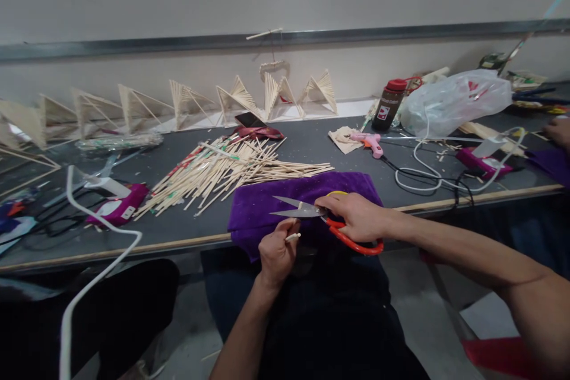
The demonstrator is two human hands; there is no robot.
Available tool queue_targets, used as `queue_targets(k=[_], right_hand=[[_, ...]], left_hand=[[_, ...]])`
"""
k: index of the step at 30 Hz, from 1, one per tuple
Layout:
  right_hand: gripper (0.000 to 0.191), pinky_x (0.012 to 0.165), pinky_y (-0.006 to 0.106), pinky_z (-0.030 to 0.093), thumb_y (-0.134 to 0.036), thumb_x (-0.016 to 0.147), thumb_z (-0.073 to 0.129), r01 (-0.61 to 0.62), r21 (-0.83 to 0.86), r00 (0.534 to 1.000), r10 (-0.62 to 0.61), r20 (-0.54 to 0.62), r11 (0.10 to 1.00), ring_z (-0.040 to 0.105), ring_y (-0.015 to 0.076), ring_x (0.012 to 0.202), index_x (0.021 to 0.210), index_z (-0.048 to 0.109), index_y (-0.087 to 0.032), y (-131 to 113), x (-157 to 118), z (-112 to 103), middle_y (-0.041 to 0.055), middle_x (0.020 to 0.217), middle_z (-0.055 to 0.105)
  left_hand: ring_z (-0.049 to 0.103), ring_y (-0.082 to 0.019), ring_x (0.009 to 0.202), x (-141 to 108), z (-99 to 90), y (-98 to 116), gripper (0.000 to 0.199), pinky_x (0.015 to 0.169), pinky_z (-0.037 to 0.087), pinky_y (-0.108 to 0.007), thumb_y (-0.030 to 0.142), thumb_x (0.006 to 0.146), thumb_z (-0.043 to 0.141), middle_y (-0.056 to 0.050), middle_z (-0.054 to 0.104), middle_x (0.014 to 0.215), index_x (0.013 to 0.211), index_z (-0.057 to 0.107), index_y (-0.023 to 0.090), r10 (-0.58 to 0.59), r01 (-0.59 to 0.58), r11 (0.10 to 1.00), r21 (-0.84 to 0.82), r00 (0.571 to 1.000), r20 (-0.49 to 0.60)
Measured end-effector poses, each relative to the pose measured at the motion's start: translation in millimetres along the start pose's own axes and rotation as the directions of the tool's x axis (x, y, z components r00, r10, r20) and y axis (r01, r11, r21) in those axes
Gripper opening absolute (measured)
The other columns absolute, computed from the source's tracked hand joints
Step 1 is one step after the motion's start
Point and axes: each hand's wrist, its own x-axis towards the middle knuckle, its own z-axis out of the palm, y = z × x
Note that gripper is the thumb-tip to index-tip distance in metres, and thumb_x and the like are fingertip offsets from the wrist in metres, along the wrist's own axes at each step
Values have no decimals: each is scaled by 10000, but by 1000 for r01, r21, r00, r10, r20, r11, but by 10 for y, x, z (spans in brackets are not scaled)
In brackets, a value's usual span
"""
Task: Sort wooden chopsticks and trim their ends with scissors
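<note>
While the left hand (278,252) pinches a thin stick (293,237), probably to keep it steady, the right hand (360,217) grips scissors (318,211) blades-apart just past it; loose sticks (231,167) lie beyond both, guessing for easy grabbing.

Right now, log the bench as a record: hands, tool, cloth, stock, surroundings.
left hand: closed on a short pale stick
right hand: gripping red-handled scissors, blades apart
purple cloth: draped over the table edge, below the blades
stick pile: loose, beyond the cloth and to its left
glue gun: pink, lying on the table
bottle: red lid, upright beside a plastic bag
stick structures: row along the wall
</note>
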Motion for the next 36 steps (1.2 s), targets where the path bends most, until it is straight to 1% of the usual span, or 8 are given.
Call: queue_targets(k=[7,10,12,14,19,25,30,36], right_hand=[[448,736,326,422,-273,766,552,-38,7,999,38,-8,999,550,206,884,1200,474,-195,-18,-2,-37,87,1006,593],[538,708,333,430,-429,736,599,-55,2,999,55,2,999,554,211,849,1206,464,-204,-51,-15,-84,84,1001,592],[656,737,358,435,-538,684,621,-54,-8,999,54,4,999,551,233,890,1218,453,-197,-70,-28,-104,100,1042,580],[721,788,382,429,-582,659,622,-40,-15,999,40,7,999,536,254,956,1235,436,-189,-82,-41,-114,115,1097,561],[745,791,374,432,-599,644,626,-45,11,999,45,21,999,531,250,969,1238,427,-194,-99,-61,-125,112,1121,551],[712,758,349,432,-568,651,638,-42,54,999,40,28,998,538,224,921,1224,430,-200,-105,-66,-153,93,1081,564],[713,751,347,430,-574,655,633,-49,47,998,48,26,998,541,216,900,1228,429,-202,-104,-67,-161,88,1076,564],[710,738,341,431,-569,652,638,-45,45,999,44,22,998,543,215,887,1223,434,-199,-120,-59,-164,88,1064,568]], left_hand=[[617,-95,498,12,9,-2,136,482,460,-170,237,801,570,-1,674,667,902,610,154,-128,131,987,-93,991,37],[607,-92,481,11,-13,14,124,468,452,-172,215,819,534,-8,669,651,900,601,148,-112,114,989,-91,993,27],[599,-88,474,15,-26,33,122,475,450,-172,222,827,527,-9,666,647,892,601,150,-84,85,993,-79,996,12],[591,-81,471,22,-35,56,118,491,446,-170,232,836,522,1,656,629,868,604,154,-59,60,996,-68,998,6],[578,-73,471,37,-51,90,133,484,409,-163,236,843,515,16,626,582,833,613,146,-54,56,997,-59,998,33],[536,-63,455,33,-69,66,162,501,400,-170,227,854,496,28,581,559,878,639,156,-101,119,977,-176,989,107],[543,-68,484,40,-68,69,170,512,403,-183,229,851,499,2,614,633,810,648,157,-100,119,975,-188,989,108],[569,-75,506,27,-68,84,179,535,435,-184,224,851,489,-24,659,724,918,637,151,-107,129,971,-203,988,114]])
